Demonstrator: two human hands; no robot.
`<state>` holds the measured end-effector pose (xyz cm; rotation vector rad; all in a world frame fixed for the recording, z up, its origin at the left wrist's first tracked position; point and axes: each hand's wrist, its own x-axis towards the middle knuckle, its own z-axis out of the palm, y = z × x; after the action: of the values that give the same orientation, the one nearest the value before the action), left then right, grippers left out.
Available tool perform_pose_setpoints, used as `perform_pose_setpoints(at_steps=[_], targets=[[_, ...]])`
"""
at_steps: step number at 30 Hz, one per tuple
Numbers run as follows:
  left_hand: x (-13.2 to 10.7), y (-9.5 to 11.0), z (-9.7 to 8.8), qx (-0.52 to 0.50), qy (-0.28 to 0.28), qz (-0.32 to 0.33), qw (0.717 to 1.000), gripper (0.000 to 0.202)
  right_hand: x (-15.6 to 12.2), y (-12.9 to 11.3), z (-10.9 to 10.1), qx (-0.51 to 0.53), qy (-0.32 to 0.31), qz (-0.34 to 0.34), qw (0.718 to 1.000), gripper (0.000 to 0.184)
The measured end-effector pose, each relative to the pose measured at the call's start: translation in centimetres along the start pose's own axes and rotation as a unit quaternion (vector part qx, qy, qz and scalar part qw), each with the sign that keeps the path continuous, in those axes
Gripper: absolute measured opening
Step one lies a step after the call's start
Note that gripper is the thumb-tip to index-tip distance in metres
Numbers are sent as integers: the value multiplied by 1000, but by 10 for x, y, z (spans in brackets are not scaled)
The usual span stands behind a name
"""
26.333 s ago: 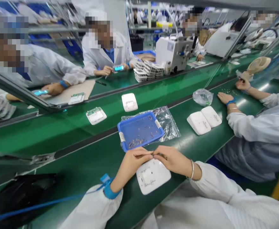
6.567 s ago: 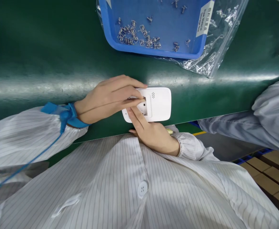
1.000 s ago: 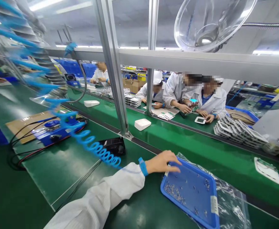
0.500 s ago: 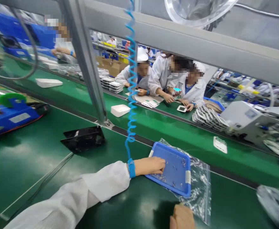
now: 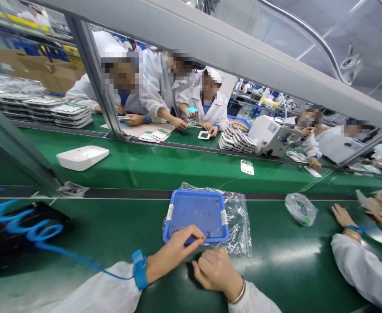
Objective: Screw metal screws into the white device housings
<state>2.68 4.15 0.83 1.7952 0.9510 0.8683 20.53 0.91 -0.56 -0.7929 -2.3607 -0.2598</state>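
Observation:
A blue tray [image 5: 196,211] holding several small metal parts lies on a clear plastic bag [image 5: 241,226] on the green bench. My left hand [image 5: 174,252], with a blue wrist strap [image 5: 139,269], reaches over the tray's near rim. Its fingertips are pinched together above the parts at the tray's front left corner; what they hold is too small to see. My right hand [image 5: 215,269] rests curled in a loose fist on the bench just in front of the tray, beside the left hand. Its palm is hidden.
A white housing [image 5: 82,156] and a small white unit [image 5: 247,166] ride the green conveyor behind the tray. A crumpled clear bag [image 5: 300,208] lies to the right, near a co-worker's hand [image 5: 343,215]. A black object [image 5: 15,230] and a blue coiled cord [image 5: 24,226] are at left. People work across the belt.
The view has swung right and down. My left hand has drawn back from the tray's left side to its near rim and pinched shut. My right hand has come up beside it.

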Motion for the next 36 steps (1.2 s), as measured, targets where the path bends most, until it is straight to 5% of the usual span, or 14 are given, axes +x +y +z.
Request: perform_pose_setpoints(at_steps=[7,14,24,31,36], targets=[[-26,-19,12,-54,85,-23,995,20,-2,4,0,4,-42,96,994,28],[-27,-20,4,-55,63,-84,993,13,-4,4,-1,25,-156,152,976,32],[-34,-29,5,67,-10,53,996,22,-4,7,-5,36,-266,116,956,21],[-33,-28,-3,114,-83,89,986,31,1,9,-2,5,-292,120,949,17],[-33,-54,-6,162,-31,93,982,30,-3,16,10,13,-252,101,962,22]])
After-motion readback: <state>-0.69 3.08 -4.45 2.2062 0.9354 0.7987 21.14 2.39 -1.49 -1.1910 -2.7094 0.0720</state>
